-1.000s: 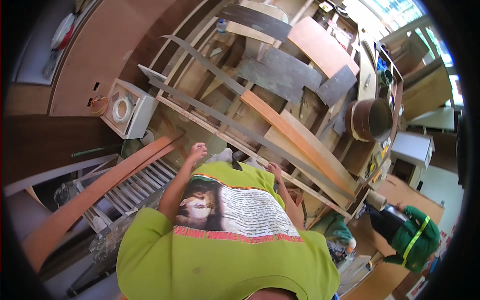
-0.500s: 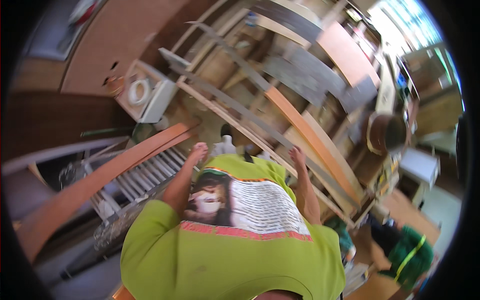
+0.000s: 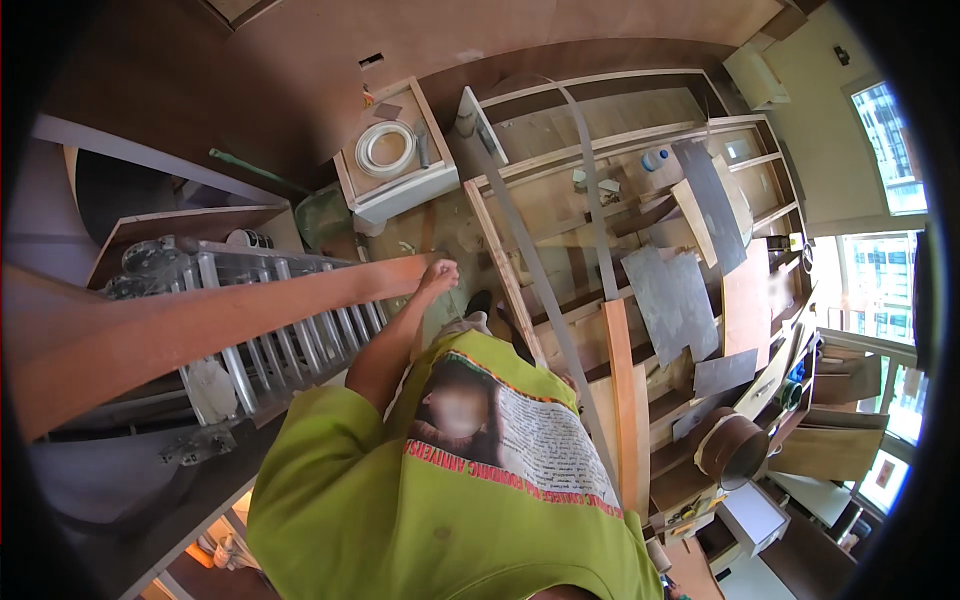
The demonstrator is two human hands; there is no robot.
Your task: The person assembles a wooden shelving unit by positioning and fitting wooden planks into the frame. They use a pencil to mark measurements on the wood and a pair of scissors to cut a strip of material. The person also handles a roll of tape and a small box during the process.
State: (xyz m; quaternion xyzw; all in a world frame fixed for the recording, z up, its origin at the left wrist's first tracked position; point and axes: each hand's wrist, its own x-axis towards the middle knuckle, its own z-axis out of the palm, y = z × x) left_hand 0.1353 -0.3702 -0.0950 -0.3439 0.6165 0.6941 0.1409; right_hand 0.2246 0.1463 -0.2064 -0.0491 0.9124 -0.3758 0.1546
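Note:
My left hand (image 3: 438, 277) is closed at the end of a long reddish-brown wooden strip (image 3: 250, 307), its fingers curled at the strip's edge. From there the strip runs off to the left, over an aluminium ladder (image 3: 285, 300). Only a sliver of my right hand (image 3: 571, 383) shows past the edge of my green shirt, so its fingers are hidden. Close to it lie a long grey strip (image 3: 540, 265) and an orange-brown board (image 3: 622, 390), both resting across a large wooden frame (image 3: 503, 262).
Ahead stands a small white cabinet (image 3: 405, 195) with a coil of white edging (image 3: 386, 150) on top. Grey sheets (image 3: 668, 300) lie over the frame's compartments. A round brown drum-shaped piece (image 3: 733, 448) and a white box (image 3: 752, 517) are at the right.
My view has swung to the left. My left hand has come to the wooden strip's end and closed there. My right hand has gone mostly behind my shirt.

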